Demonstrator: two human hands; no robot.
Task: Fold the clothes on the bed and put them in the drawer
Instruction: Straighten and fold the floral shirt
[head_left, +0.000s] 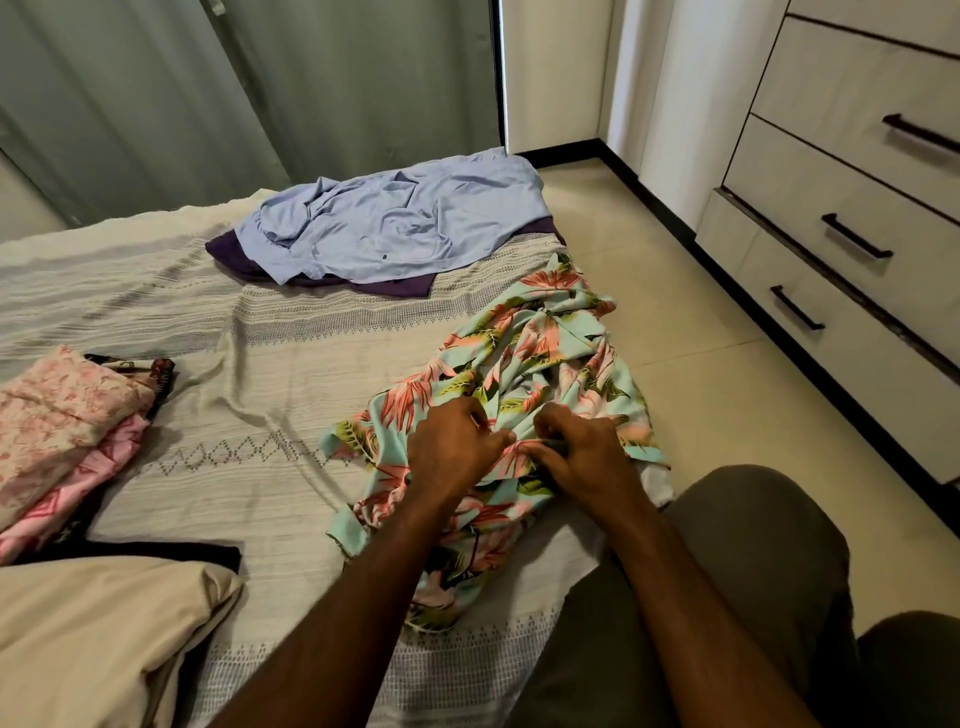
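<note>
A crumpled floral garment (540, 353), teal with pink and green leaves, lies at the bed's right edge. My left hand (452, 447) and my right hand (582, 452) sit side by side on its near middle, each with fingers curled into the fabric, pinching a fold. Farther back a light blue shirt (395, 223) lies spread over a purple garment (363, 283). The drawer unit (841, 218) stands to the right across the floor, its drawers closed.
The bed (249, 405) has a cream patterned cover. Folded pink clothes (57, 431) are stacked at the left edge, a beige pillow (98, 634) lies near left. Tiled floor (691, 374) runs between bed and drawers. My knees (753, 561) are at the lower right.
</note>
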